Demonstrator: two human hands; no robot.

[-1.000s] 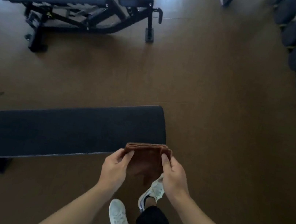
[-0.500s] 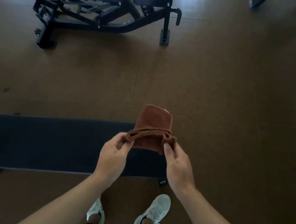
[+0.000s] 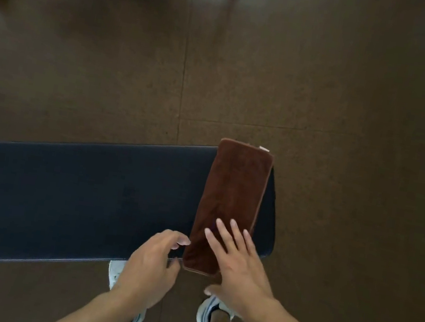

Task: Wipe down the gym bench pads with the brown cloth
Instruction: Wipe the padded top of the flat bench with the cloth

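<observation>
Brown floor (image 3: 328,81) fills most of the view. Black bench pad worktop (image 3: 76,195) runs from left edge to centre-right. Brown cloth (image 3: 231,191) lies folded into a long strip across the pad's right end, far edge poking past the pad, near edge overhanging. Right hand (image 3: 240,264) flat on the cloth's near part, fingers spread and straight. Left hand (image 3: 152,259) just beside the cloth's left edge, fingers loosely curled, holding nothing. White shoes (image 3: 206,314) under the worktop edge.
</observation>
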